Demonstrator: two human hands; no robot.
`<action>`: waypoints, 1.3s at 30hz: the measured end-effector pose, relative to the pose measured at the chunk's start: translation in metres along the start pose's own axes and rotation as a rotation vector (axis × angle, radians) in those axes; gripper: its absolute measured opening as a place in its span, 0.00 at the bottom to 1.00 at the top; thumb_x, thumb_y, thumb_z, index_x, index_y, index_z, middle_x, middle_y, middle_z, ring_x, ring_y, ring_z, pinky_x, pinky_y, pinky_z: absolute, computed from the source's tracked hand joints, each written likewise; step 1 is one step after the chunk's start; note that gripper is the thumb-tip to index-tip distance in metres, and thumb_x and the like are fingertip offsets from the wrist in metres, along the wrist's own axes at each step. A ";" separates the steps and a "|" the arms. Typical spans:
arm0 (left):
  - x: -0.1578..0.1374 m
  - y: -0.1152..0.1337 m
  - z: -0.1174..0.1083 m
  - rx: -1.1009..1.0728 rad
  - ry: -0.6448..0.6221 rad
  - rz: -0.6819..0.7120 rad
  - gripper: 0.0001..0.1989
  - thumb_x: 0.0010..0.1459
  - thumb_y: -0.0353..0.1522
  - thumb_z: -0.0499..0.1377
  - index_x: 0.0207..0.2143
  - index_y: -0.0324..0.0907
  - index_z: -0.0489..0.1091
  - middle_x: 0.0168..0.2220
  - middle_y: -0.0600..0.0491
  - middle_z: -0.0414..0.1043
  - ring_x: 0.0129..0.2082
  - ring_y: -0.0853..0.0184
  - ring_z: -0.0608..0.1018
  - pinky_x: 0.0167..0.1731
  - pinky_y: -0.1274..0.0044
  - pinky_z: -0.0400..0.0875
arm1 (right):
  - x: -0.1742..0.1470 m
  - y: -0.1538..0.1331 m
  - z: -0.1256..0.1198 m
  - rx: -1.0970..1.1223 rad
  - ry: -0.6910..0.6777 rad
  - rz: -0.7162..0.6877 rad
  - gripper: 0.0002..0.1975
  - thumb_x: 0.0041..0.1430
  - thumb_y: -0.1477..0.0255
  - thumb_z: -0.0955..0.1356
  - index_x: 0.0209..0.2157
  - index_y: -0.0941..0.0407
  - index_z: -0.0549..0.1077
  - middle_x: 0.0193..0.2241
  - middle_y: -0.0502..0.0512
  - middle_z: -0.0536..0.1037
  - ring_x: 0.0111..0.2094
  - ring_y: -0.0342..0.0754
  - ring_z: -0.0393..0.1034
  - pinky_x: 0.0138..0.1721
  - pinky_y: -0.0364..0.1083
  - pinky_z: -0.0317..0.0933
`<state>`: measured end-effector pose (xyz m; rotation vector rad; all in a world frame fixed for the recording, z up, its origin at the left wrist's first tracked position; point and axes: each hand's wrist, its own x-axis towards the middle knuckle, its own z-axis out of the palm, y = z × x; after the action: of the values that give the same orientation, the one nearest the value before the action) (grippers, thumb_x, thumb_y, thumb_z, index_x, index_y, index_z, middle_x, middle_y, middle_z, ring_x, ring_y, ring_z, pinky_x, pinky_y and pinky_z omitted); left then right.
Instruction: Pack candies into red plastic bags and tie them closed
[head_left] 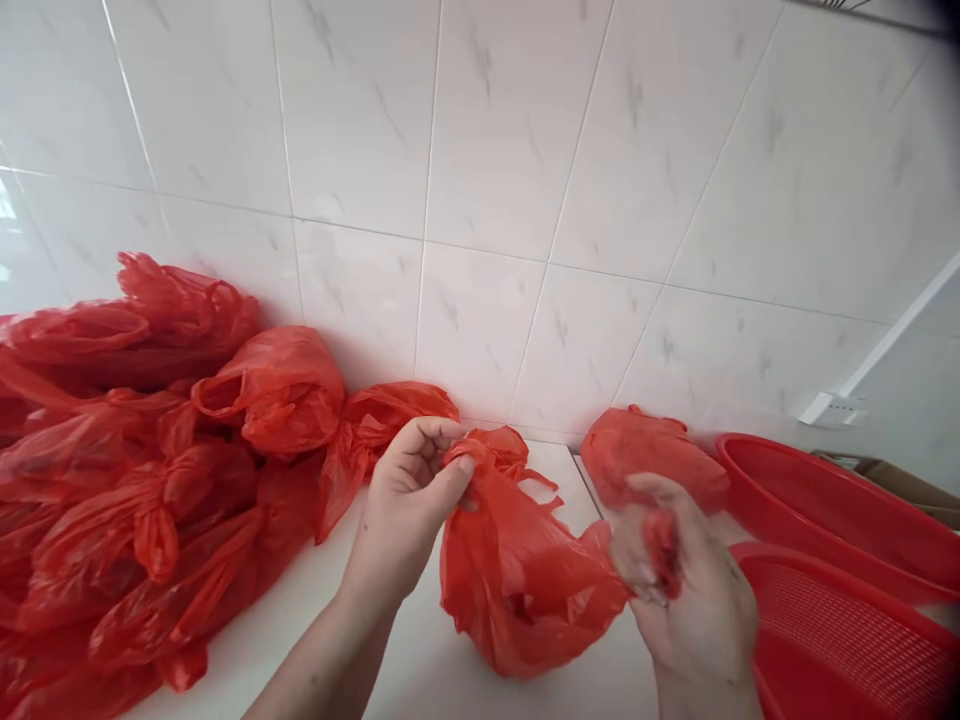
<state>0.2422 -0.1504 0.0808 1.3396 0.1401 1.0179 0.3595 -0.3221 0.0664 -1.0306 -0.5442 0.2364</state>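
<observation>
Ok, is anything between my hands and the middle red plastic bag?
Nothing visible: the left hand pinches the crumpled red plastic bag, and the blurred right hand holds its other side. The bulging red plastic bag by the white tiled wall lies beyond the right hand.

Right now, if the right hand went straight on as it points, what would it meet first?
Setting aside the held bag, the right hand would probably meet the red bag by the tiled wall first; depth is hard to judge.
</observation>
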 end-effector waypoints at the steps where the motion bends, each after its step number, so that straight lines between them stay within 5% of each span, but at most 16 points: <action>1: -0.002 0.000 0.003 -0.011 -0.035 0.007 0.08 0.53 0.30 0.61 0.37 0.43 0.67 0.31 0.56 0.69 0.27 0.73 0.72 0.25 0.81 0.71 | -0.006 -0.001 0.004 -0.104 -0.004 0.035 0.14 0.61 0.60 0.65 0.46 0.50 0.70 0.14 0.42 0.59 0.15 0.38 0.49 0.16 0.37 0.46; 5: -0.015 -0.001 0.012 0.066 -0.277 0.054 0.10 0.53 0.25 0.61 0.38 0.45 0.70 0.33 0.55 0.71 0.33 0.71 0.74 0.32 0.80 0.72 | -0.025 0.000 0.026 -0.404 -0.274 0.206 0.28 0.55 0.64 0.69 0.57 0.49 0.62 0.18 0.42 0.65 0.20 0.40 0.57 0.22 0.39 0.55; 8: -0.022 -0.001 0.016 0.160 -0.407 0.163 0.18 0.53 0.24 0.62 0.46 0.47 0.69 0.36 0.54 0.72 0.35 0.69 0.75 0.35 0.78 0.73 | -0.025 0.006 0.035 -0.504 -0.458 0.263 0.15 0.56 0.62 0.67 0.43 0.55 0.71 0.20 0.45 0.65 0.22 0.41 0.56 0.24 0.41 0.54; 12: -0.021 -0.004 0.016 0.500 -0.242 0.500 0.19 0.52 0.26 0.64 0.46 0.46 0.67 0.37 0.54 0.69 0.36 0.70 0.73 0.37 0.77 0.70 | -0.012 0.015 0.029 -0.565 -0.228 0.210 0.18 0.58 0.57 0.65 0.24 0.56 0.64 0.19 0.45 0.59 0.22 0.40 0.50 0.22 0.40 0.49; 15: -0.019 -0.009 0.020 0.658 -0.408 0.605 0.16 0.49 0.31 0.68 0.40 0.44 0.69 0.34 0.55 0.68 0.34 0.70 0.71 0.34 0.78 0.67 | -0.006 0.018 0.022 -0.535 -0.123 0.168 0.21 0.59 0.56 0.65 0.22 0.56 0.60 0.20 0.45 0.57 0.23 0.40 0.49 0.22 0.40 0.49; 18: -0.018 -0.018 0.024 0.754 -0.553 0.561 0.15 0.52 0.25 0.64 0.42 0.44 0.69 0.37 0.54 0.69 0.34 0.70 0.71 0.35 0.77 0.67 | -0.003 0.020 0.017 -0.445 -0.140 0.177 0.19 0.60 0.56 0.64 0.23 0.56 0.63 0.21 0.46 0.58 0.24 0.41 0.51 0.22 0.40 0.51; 22: -0.016 -0.026 0.025 0.822 -0.493 0.429 0.07 0.57 0.23 0.56 0.28 0.41 0.66 0.31 0.55 0.66 0.31 0.70 0.69 0.31 0.77 0.64 | 0.001 0.017 0.009 -0.400 -0.191 0.227 0.18 0.61 0.57 0.63 0.26 0.57 0.68 0.21 0.46 0.59 0.21 0.40 0.52 0.19 0.39 0.49; 27: -0.015 -0.024 0.022 0.544 -0.447 0.040 0.06 0.61 0.26 0.51 0.31 0.44 0.61 0.48 0.54 0.67 0.48 0.66 0.69 0.45 0.74 0.64 | 0.010 0.010 -0.012 -0.357 -0.553 0.235 0.20 0.63 0.57 0.60 0.41 0.55 0.76 0.22 0.49 0.65 0.23 0.43 0.60 0.25 0.43 0.58; 30: -0.016 -0.025 0.024 0.435 -0.463 -0.145 0.07 0.63 0.31 0.48 0.31 0.44 0.58 0.32 0.58 0.67 0.33 0.71 0.69 0.32 0.79 0.63 | 0.011 0.006 -0.018 -0.447 -0.670 0.145 0.19 0.63 0.60 0.59 0.37 0.54 0.78 0.28 0.52 0.69 0.27 0.44 0.61 0.29 0.44 0.59; 33: -0.018 -0.027 0.026 0.492 -0.418 -0.170 0.07 0.62 0.31 0.49 0.29 0.44 0.57 0.25 0.61 0.58 0.25 0.72 0.60 0.25 0.80 0.56 | 0.009 0.005 -0.014 -0.613 -0.622 0.166 0.10 0.57 0.70 0.64 0.39 0.52 0.76 0.32 0.50 0.71 0.29 0.42 0.62 0.30 0.42 0.58; 36: -0.018 -0.027 0.027 0.527 -0.400 -0.177 0.06 0.61 0.30 0.50 0.29 0.45 0.57 0.25 0.62 0.58 0.25 0.73 0.60 0.25 0.80 0.56 | 0.007 0.008 -0.004 -0.771 -0.471 0.126 0.18 0.53 0.75 0.64 0.46 0.49 0.70 0.34 0.48 0.72 0.32 0.44 0.66 0.33 0.42 0.61; 39: -0.019 -0.025 0.029 0.576 -0.421 -0.175 0.06 0.60 0.30 0.50 0.29 0.45 0.58 0.25 0.62 0.60 0.25 0.73 0.61 0.25 0.80 0.56 | 0.007 0.016 0.003 -0.960 -0.281 0.008 0.15 0.53 0.75 0.63 0.42 0.49 0.72 0.31 0.48 0.74 0.31 0.45 0.66 0.32 0.43 0.60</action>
<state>0.2622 -0.1819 0.0594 1.9987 0.2381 0.5413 0.3648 -0.3092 0.0558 -1.9449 -0.9466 0.1187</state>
